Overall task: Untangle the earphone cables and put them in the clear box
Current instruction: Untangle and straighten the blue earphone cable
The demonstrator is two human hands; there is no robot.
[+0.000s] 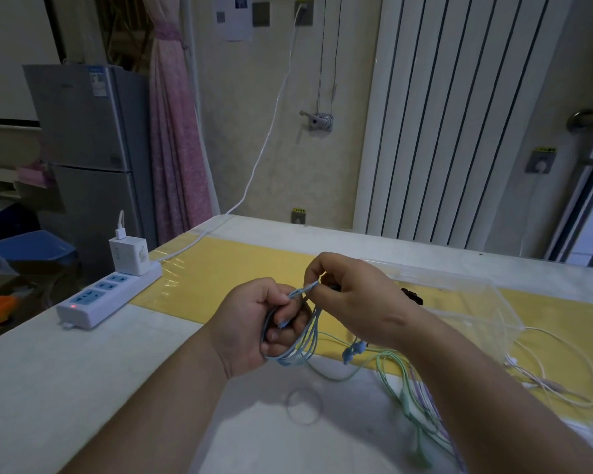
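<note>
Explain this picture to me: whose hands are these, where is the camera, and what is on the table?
There is no machine here. A person works bare-handed, and the single camera sits on their head, looking forward and down. The left hand grips a coil of blue earphone cable, and the right hand pinches a stretch of it just above the coil. On the table lie a green earphone cable, a white cable, a clear box standing on a yellow mat, and a white power strip with a charger plugged in.
</note>
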